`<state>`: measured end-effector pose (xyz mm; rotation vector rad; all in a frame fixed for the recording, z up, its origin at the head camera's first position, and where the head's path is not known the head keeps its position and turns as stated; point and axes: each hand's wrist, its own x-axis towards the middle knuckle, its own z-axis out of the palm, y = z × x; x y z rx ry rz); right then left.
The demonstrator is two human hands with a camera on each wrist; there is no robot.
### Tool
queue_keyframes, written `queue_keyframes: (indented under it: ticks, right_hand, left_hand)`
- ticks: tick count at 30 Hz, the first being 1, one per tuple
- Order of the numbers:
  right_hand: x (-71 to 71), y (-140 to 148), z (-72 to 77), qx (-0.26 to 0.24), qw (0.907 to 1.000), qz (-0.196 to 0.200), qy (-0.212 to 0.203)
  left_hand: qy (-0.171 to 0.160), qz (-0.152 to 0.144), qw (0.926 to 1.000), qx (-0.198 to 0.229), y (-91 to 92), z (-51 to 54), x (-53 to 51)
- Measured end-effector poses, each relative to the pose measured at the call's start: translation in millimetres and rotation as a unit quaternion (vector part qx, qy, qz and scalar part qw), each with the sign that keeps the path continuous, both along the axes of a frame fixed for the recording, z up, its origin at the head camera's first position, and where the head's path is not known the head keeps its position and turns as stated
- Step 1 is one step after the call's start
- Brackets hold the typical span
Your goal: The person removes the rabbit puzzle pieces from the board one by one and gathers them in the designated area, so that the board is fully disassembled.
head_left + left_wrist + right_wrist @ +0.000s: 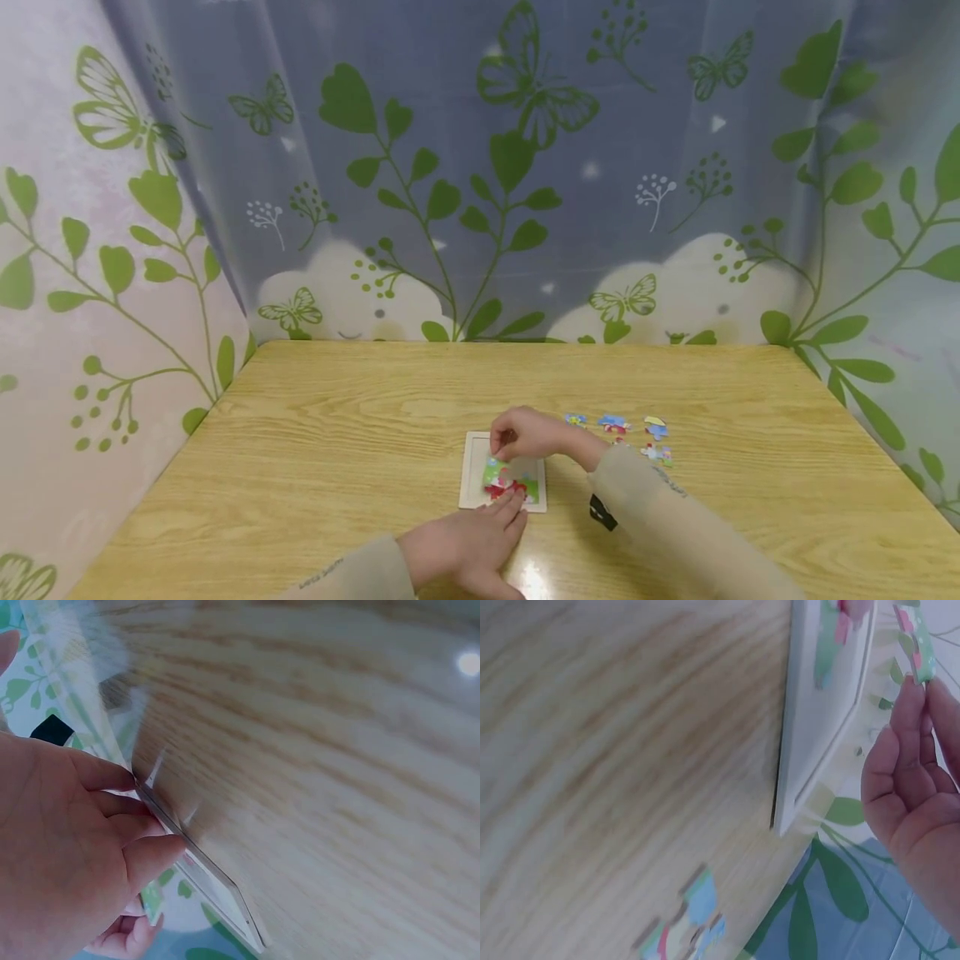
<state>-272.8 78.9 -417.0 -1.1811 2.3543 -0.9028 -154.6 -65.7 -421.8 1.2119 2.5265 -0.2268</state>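
A small pale jigsaw tray (467, 492) lies on the table, with red, green and white puzzle pieces (532, 490) in its lower part. My left hand (476, 542) rests on the tray's near side, its extended fingertips touching the pieces there. Above the tray, my right hand (532, 433) pinches a green and pink puzzle piece (922, 649) between thumb and fingers. In the right wrist view this piece is held off the tray. The left wrist view shows the left fingers (154, 859) along the tray's edge. The left hand covers part of the laid pieces.
Several loose blue, red and yellow puzzle pieces (615, 423) lie on the wooden table (337, 433) right of the tray, partly behind the right forearm. A black object (602, 512) shows beneath the right sleeve. A patterned curtain (480, 208) stands behind the table.
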Motion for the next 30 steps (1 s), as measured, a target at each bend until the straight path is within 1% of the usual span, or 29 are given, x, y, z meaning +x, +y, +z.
queue_keyframes:
  ticks: [6, 13, 17, 22, 24, 27, 30]
  right_hand:
    - [1.2, 16, 5.4, -0.004, 1.0, -0.006, -0.002]
    - [2.7, 36, 5.3, -0.006, 0.9999, -0.011, -0.001]
    - [4.0, 49, 4.3, -0.005, 0.9998, -0.017, -0.006]
    - [6.1, 64, 2.0, 0.0, 0.9996, -0.017, -0.02]
    - [7.7, 70, 1.3, 0.002, 0.9994, -0.019, -0.03]
    - [10.6, 76, 1.0, 0.009, 0.9988, -0.028, -0.039]
    - [11.7, 81, -0.3, 0.018, 0.9987, -0.034, -0.034]
  left_hand:
    - [0.022, -0.006, 0.9997, -0.002, 1.0, -1.4, 0.8]
    - [0.036, -0.014, 0.9992, -0.006, 1.9, -1.7, 1.2]
    - [0.031, -0.017, 0.9994, -0.007, 1.1, -2.1, 1.2]
    - [0.008, -0.009, 0.9999, -0.004, 1.4, -2.0, 0.1]
    - [0.008, -0.01, 0.9999, 0.0, 1.5, -2.2, -0.1]
    - [0.016, -0.013, 0.9998, 0.001, 1.3, -3.1, -0.2]
    - [0.017, -0.01, 0.9998, -0.001, 1.1, -3.4, -0.1]
